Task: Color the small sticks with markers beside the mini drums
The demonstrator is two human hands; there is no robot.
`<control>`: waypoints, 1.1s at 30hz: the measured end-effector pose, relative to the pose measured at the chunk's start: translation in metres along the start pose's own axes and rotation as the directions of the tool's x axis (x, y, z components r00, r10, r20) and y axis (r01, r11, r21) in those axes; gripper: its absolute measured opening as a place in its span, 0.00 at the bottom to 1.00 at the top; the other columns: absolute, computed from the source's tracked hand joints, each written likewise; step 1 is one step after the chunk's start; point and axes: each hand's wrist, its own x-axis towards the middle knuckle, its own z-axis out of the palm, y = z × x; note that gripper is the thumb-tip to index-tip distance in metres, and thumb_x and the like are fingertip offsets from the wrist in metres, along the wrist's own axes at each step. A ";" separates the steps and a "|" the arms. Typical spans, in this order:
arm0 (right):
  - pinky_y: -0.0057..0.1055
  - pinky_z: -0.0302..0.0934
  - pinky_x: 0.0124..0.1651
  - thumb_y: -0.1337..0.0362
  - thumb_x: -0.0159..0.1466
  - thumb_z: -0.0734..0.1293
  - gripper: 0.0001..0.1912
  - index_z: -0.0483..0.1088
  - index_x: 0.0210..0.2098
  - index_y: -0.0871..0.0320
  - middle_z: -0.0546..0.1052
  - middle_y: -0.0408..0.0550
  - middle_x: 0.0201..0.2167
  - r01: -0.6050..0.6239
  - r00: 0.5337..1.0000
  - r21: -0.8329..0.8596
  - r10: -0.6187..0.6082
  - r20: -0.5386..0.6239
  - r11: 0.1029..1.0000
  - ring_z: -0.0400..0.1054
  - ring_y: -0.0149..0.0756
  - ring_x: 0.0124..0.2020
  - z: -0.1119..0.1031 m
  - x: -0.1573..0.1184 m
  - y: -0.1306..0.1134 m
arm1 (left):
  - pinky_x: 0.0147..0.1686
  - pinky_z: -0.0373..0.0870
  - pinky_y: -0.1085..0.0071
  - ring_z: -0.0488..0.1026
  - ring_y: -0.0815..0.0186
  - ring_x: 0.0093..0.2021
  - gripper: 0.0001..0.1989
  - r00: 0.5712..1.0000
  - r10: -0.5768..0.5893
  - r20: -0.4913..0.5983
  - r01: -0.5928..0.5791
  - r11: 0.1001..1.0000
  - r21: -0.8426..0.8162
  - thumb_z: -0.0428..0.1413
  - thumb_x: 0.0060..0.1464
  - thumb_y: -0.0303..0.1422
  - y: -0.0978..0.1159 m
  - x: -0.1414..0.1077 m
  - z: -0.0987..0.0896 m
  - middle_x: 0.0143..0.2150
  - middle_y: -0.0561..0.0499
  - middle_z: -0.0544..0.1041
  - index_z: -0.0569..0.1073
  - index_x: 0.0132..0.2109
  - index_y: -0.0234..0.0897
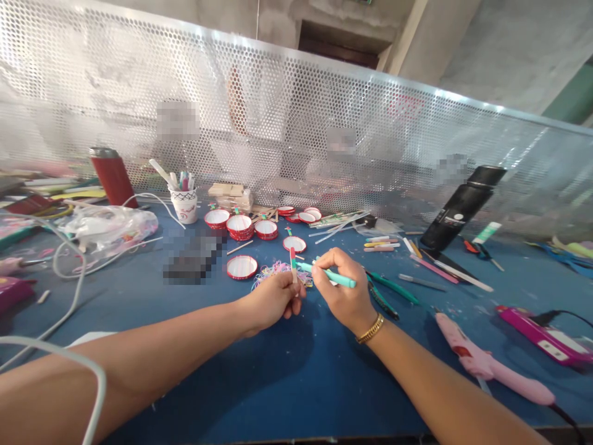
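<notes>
A: Where is the workpiece, and how is it gripped?

B: The flat stick (293, 262), red at its upper end, stands nearly upright at the centre of the frame, its lower part pinched between thumb and fingers of the left hand (275, 300).

A: And the right hand (343, 290)?

B: Just right of centre, it holds a teal marker (343, 279) in a writing grip, the nib pointing left toward the stick. Whether the nib touches cannot be told.

A: If colouring is the step in hand, what serves it well?

B: In my judgement, a steady pinch kept low, clear of the nib, with light, even strokes. The red-rimmed disc (241, 267), left of centre, is best kept away from wet ink.
</notes>
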 end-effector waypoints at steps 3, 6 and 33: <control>0.33 0.59 0.37 0.67 0.60 0.63 0.05 0.64 0.27 0.56 0.70 0.43 0.26 0.010 1.000 0.013 -0.010 0.005 1.000 0.64 0.34 0.29 0.000 0.000 0.000 | 0.22 0.52 0.76 0.59 0.75 0.18 0.09 1.000 0.003 0.006 -0.003 1.000 -0.003 0.44 0.59 0.34 0.000 0.000 0.000 0.20 0.56 0.67 0.65 0.33 0.36; 0.33 0.59 0.37 0.67 0.60 0.63 0.05 0.63 0.27 0.56 0.71 0.43 0.26 0.013 0.999 0.012 -0.014 0.038 1.000 0.65 0.34 0.30 0.001 -0.001 0.000 | 0.22 0.53 0.77 0.60 0.75 0.18 0.09 1.000 0.022 0.007 -0.022 1.000 -0.014 0.45 0.58 0.34 0.000 0.000 0.000 0.21 0.56 0.68 0.65 0.33 0.36; 0.33 0.59 0.38 0.68 0.59 0.63 0.05 0.63 0.27 0.56 0.71 0.43 0.26 0.024 0.999 -0.007 -0.024 0.021 1.000 0.64 0.34 0.30 0.001 -0.001 -0.001 | 0.21 0.53 0.78 0.61 0.76 0.18 0.10 1.000 0.020 0.008 -0.020 1.000 -0.002 0.43 0.60 0.33 -0.001 0.002 -0.001 0.22 0.56 0.68 0.64 0.33 0.36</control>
